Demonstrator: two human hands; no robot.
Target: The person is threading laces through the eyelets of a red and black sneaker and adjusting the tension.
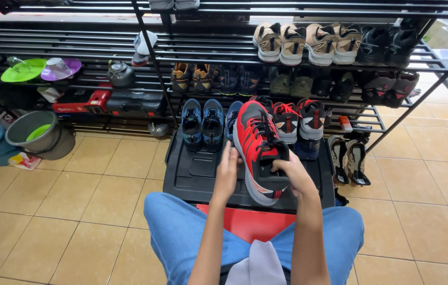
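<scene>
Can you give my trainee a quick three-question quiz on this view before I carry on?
1. True or false: both hands grip the red and black shoe.
2. What lies under the shoe? A) green bowl B) black tray C) kettle
3. What colour is the pair of shoes left of the held one?

Key: 1 true, left hand and right hand; 2 B; 3 blue.

One red shoe [258, 150] in hand. Two blue shoes [202, 122] on the bottom shelf. Four tan shoes [307, 43] on the upper shelf. Two plastic plates [39, 69], green and purple. One grey bucket [39, 138]. Middle shelf dim: perhaps ten dark shoes [292, 82].
</scene>
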